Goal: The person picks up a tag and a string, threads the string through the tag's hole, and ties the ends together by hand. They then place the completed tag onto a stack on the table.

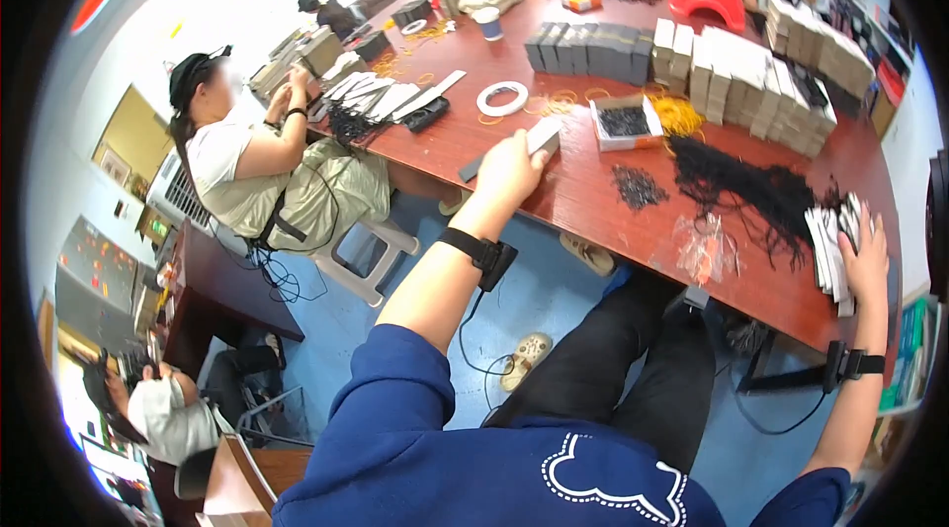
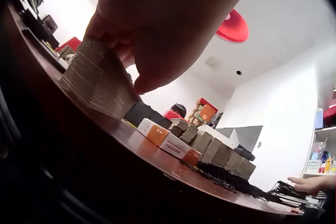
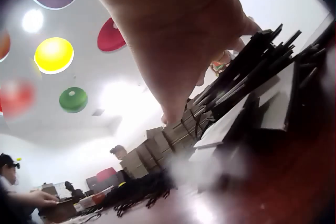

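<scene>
My left hand point(image 1: 509, 176) holds a grey stack of thin cards point(image 1: 544, 136) at the table's near edge. In the left wrist view, fingers and thumb grip this stack point(image 2: 100, 79) from above, its layered edges showing. At the right end of the table, my right hand point(image 1: 866, 255) rests with extended fingers on a pile of white and black strips point(image 1: 828, 255). The right wrist view shows that hand point(image 3: 184, 40) reaching over the strips point(image 3: 247, 82), which lie at uneven angles; its fingertips are partly hidden behind them.
An open box of small black pieces point(image 1: 625, 120), a loose heap of them point(image 1: 640, 187), black cords point(image 1: 746, 191) and a plastic bag point(image 1: 704, 248) lie between the hands. Grey stacks point(image 1: 588, 50) line the far side. A white tape roll point(image 1: 502, 99) lies beyond my left hand. A person point(image 1: 247, 146) sits at left.
</scene>
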`<state>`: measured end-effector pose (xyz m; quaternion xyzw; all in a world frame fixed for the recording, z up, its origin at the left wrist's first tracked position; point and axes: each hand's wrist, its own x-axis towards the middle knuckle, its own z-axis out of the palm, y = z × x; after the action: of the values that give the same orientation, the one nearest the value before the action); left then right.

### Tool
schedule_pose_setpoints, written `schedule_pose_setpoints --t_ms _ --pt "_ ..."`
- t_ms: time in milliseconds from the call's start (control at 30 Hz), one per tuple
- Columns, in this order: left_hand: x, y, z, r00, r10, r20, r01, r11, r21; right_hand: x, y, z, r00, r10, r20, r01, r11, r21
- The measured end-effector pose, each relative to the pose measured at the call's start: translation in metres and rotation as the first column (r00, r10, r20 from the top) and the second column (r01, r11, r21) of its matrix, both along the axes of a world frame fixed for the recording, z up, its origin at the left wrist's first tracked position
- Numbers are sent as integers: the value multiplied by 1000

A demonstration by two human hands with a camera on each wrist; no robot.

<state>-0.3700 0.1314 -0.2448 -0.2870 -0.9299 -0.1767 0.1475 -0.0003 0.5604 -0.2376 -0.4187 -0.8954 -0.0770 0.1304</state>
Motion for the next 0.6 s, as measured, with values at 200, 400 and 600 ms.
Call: schedule_pose_setpoints --t_ms 200,400,600 --pt "-3 8 -23 998 7 -69 -5 1000 17 18 -66 2 989 -6 150 -4 998 66" --pt "0 4 -16 995 4 -96 -1 1000 28 -8 -49 -12 975 -177 132 163 980 111" --pt "7 8 -9 999 46 -8 -46 999 17 -1 -48 -4 978 -193 83 183 975 123"
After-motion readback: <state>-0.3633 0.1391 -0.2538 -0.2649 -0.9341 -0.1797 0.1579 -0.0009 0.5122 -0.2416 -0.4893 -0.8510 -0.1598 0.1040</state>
